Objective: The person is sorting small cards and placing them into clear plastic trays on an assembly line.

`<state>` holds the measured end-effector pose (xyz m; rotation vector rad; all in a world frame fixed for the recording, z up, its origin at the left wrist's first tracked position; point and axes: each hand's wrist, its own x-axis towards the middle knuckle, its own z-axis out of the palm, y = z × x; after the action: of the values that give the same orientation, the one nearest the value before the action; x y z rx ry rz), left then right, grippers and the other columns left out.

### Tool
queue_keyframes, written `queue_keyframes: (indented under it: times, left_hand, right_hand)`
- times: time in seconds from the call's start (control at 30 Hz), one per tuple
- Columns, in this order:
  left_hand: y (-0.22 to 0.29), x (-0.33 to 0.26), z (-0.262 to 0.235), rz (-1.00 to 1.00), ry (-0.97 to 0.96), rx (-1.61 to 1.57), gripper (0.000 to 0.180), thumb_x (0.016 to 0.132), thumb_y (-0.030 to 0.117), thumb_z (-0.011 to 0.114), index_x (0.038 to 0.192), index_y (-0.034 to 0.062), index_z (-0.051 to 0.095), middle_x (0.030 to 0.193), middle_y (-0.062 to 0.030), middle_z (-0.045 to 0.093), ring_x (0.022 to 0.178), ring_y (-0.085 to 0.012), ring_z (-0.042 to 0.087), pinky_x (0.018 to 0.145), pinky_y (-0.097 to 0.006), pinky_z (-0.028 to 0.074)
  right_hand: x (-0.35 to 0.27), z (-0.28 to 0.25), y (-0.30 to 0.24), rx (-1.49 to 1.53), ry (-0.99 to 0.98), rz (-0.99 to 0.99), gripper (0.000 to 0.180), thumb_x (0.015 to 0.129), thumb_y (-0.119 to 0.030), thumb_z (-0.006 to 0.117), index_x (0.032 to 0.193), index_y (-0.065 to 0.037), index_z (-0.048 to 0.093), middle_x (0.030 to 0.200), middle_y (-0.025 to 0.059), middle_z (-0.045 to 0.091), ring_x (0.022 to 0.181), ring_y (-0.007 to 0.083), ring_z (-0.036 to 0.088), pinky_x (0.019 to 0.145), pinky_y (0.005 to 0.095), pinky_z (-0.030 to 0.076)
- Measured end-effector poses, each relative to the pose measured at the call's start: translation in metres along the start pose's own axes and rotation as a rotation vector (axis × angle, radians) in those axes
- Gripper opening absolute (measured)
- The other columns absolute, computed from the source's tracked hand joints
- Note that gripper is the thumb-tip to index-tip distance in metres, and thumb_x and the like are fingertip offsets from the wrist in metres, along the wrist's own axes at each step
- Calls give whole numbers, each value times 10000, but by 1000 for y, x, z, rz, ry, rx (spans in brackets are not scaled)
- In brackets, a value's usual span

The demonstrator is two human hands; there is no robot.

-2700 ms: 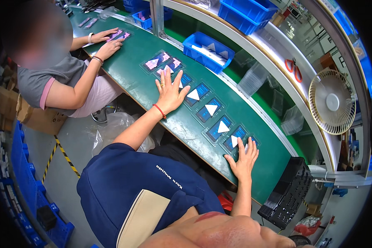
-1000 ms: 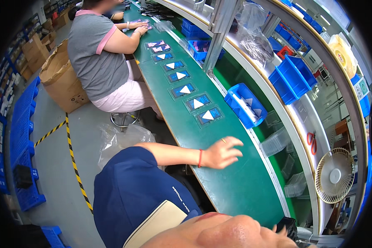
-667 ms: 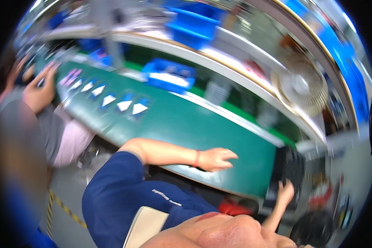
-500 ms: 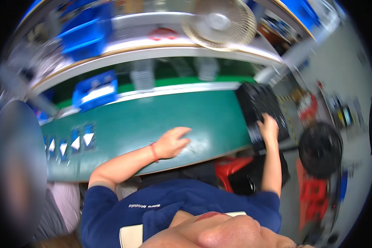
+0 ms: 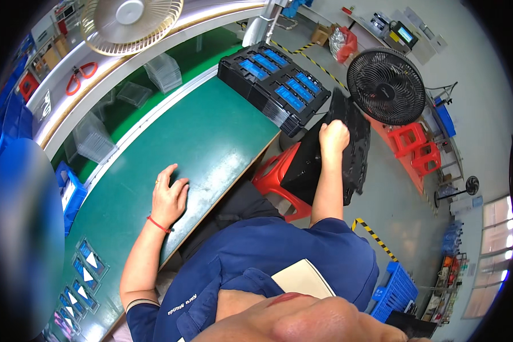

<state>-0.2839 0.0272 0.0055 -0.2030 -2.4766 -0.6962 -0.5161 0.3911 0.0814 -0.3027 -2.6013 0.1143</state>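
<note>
My right hand (image 5: 334,137) is closed on a thin black plastic tray (image 5: 356,151), held tilted off the right end of the table, over a black bundle (image 5: 305,165) on a red stool (image 5: 276,185). My left hand (image 5: 170,196) hovers at or rests on the green tabletop (image 5: 211,134), fingers apart, holding nothing. At the table's far right end lies a stack of black trays (image 5: 256,94). The top tray has several blue rectangular pieces (image 5: 290,98) in its slots. Several small blue pieces with white triangles (image 5: 87,276) lie in a row at the left.
Clear plastic boxes (image 5: 164,73) and a blue bin (image 5: 69,196) stand along the table's back. Above, a shelf carries a pale fan (image 5: 130,11) and red-handled scissors (image 5: 81,77). A black fan (image 5: 386,85), red stools (image 5: 407,139) and a blue crate (image 5: 394,290) are on the right.
The view has turned to the right. My right hand has moved from the tray stack on the table to beyond its right end, now with a black tray. My left hand stays empty over the table.
</note>
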Motion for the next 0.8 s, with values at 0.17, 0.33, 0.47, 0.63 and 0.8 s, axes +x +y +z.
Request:
queue_keyframes:
  times: [0.17,0.33,0.47,0.63,0.8]
  left_hand:
    - [-3,-2,0,-25,8,-9,127,757,52,689,877,33,653,1220,-211,510,1082,-359,530,876,-416,467]
    - [-4,-4,-1,-32,27,-5,126,762,54,691,882,34,656,1234,-209,507,1073,-352,534,858,-406,471]
    - [-5,-4,-2,-60,25,16,127,770,58,690,893,39,664,1247,-198,507,1071,-333,543,828,-390,482]
    - [-8,0,0,-57,21,5,118,776,62,685,891,43,665,1249,-194,506,1069,-333,548,820,-391,486]
    - [-8,-3,-6,-57,63,13,127,765,60,685,888,38,659,1220,-209,519,1050,-353,560,844,-412,492]
  right_hand:
    - [-36,80,32,-31,-295,185,239,721,-220,709,811,2,697,878,228,680,858,380,669,775,440,544]
    - [-27,89,39,-68,-236,147,204,716,-183,683,819,-10,713,892,217,682,844,373,669,751,421,557]
    - [-16,86,44,-56,-344,178,266,720,-223,709,871,-4,703,933,220,680,902,364,666,785,422,545]
    - [-23,75,40,-48,-397,147,201,729,-175,691,868,-31,712,937,206,685,911,353,669,790,419,548]
    - [-14,69,31,-102,-494,120,349,739,-342,735,951,-67,704,1032,179,676,990,341,649,828,437,531]
